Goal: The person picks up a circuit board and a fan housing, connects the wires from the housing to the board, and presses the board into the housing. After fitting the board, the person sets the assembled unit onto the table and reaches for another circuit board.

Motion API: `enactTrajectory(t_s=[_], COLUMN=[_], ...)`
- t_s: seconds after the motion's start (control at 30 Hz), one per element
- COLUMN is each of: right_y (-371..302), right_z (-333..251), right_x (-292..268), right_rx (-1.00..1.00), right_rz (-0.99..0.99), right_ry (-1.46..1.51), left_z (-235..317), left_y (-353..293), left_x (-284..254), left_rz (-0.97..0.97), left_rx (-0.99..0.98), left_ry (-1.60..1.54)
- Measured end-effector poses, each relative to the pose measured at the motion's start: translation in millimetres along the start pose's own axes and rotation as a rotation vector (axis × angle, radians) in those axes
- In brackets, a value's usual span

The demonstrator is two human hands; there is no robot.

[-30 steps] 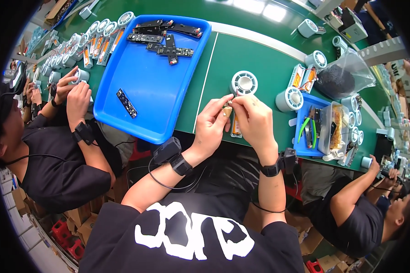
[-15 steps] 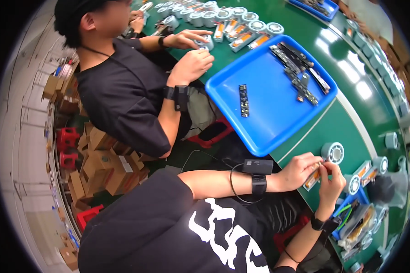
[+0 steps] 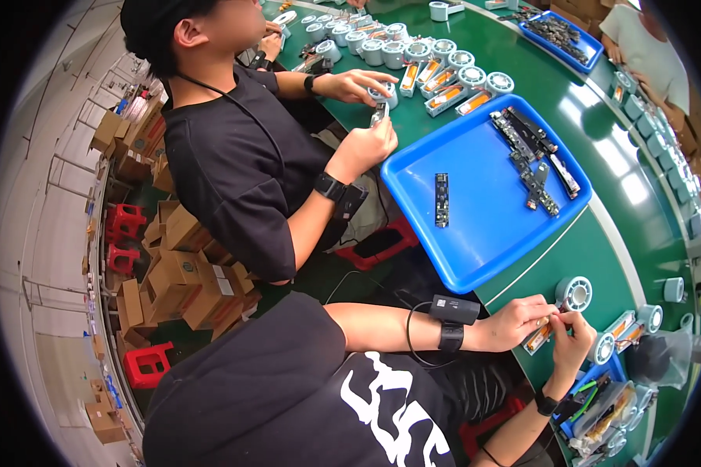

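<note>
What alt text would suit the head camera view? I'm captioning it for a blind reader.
At the edge of a green table, the wearer's left hand and right hand pinch a small orange-and-white part between them, beside a round white fan-like piece. A blue tray of dark circuit strips lies beyond, where a co-worker in black handles similar parts.

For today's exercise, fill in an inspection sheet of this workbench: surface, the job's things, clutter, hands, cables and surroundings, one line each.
Surface: green table, curved.
Job's things: small orange-and-white part between both hands; round white fan beside them.
Clutter: blue tray with circuit boards; rows of white fans.
Hands: left hand and right hand pinch the part.
Cables: black cable at the left wrist band.
Surroundings: co-worker on the left; cardboard boxes, red stools.
</note>
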State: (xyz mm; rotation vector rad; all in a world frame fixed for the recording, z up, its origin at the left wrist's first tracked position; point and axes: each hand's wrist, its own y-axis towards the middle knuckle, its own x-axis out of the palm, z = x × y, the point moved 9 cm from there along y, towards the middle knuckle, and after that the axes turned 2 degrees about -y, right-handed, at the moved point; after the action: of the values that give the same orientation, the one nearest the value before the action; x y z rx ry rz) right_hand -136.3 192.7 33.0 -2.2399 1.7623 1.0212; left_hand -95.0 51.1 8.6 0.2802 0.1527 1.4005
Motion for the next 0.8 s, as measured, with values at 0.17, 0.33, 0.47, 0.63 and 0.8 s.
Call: enactTrajectory(t_s=[0.17, 0.33, 0.47, 0.63, 0.8], right_y=[-3, -21, -26, -52, -62], right_z=[-3, 11, -7, -9, -78], right_x=[4, -3, -7, -11, 4], right_rx=[-0.009, 0.040, 0.135, 0.231, 0.302], right_rz=[0.017, 0.092, 0.211, 0.551, 0.432], right_ry=[0.010, -0.003, -0.038, 0.195, 0.014], left_z=[0, 2, 6, -16, 2], left_y=[-2, -5, 0, -11, -8], left_x=[0, 12, 3, -15, 11], left_rz=[-0.006, -0.011, -0.037, 0.074, -0.006], left_rx=[0.010, 0.034, -0.018, -0.333, -0.461], left_ry=[0.046, 0.011, -0.016, -0.192, -0.532])
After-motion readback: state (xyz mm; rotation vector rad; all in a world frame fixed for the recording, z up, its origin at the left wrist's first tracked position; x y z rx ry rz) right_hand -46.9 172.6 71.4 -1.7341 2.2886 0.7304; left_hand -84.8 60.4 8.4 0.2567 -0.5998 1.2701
